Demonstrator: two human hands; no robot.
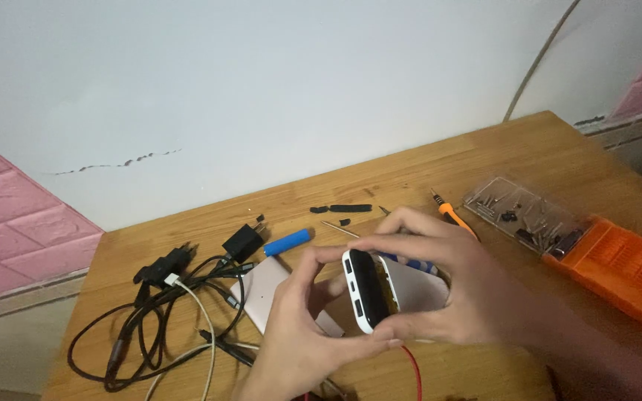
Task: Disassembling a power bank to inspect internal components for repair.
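Low in the frame's middle, the left hand (291,334) and right hand (440,286) both close around a white power bank (380,289), thumbs and fingers pinching its end cap, port face turned up toward the camera, seemingly for inspection. Left lie tangled cables (165,312); behind, a blue cell (287,242) on the counter (410,171); right, an orange bit case (618,271).
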